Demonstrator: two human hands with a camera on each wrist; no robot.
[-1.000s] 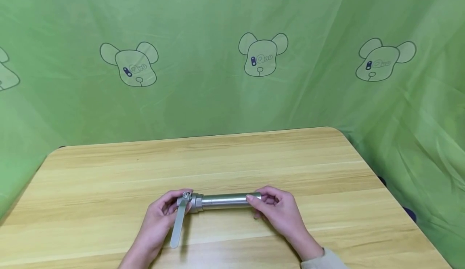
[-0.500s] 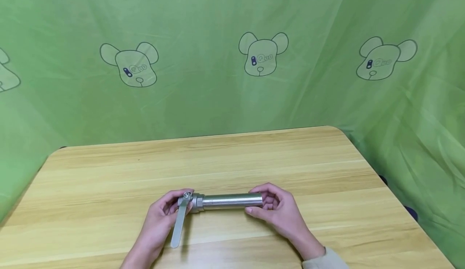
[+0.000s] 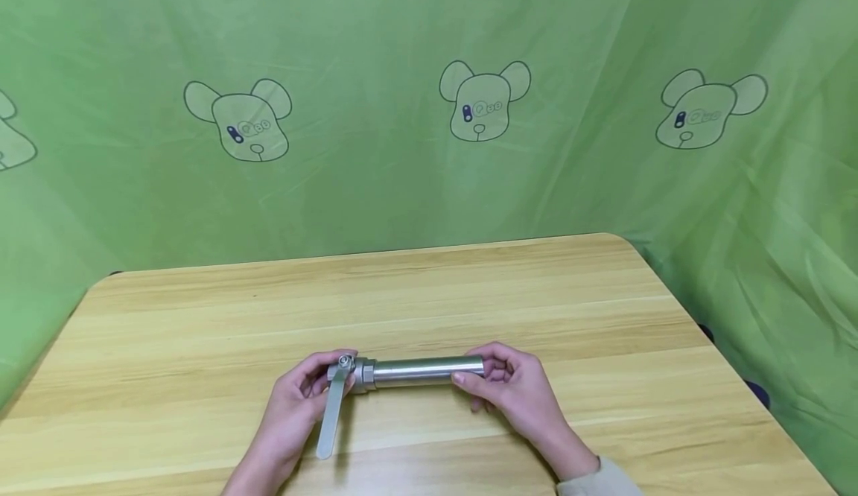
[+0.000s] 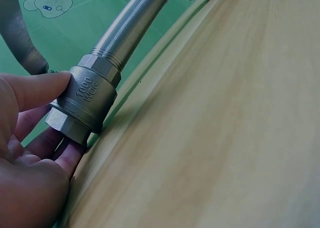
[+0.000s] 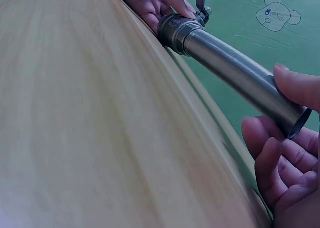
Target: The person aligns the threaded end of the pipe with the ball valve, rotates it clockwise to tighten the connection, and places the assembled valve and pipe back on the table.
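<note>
My left hand [image 3: 288, 407] grips a metal ball valve [image 4: 87, 95] marked "1000 WOG", with the thumb on its body. The valve's flat lever [image 3: 330, 421] points toward me over the table. A shiny steel pipe [image 3: 422, 369] joins the valve's right side, and some thread shows at the joint in the left wrist view. My right hand [image 3: 516, 388] pinches the pipe's free end, thumb on the near side and fingers behind and below. In the right wrist view the pipe's open end [image 5: 301, 123] sits between thumb and fingers. Valve and pipe are held roughly level.
A wood-grain table [image 3: 402, 295] with rounded corners lies under both hands. Behind it and at both sides hangs a green curtain [image 3: 375, 168] printed with bear heads.
My right thumb came off the pipe and dropped to its near lower side half a second ago, and now presses on the pipe again. The left hand and valve have stayed still.
</note>
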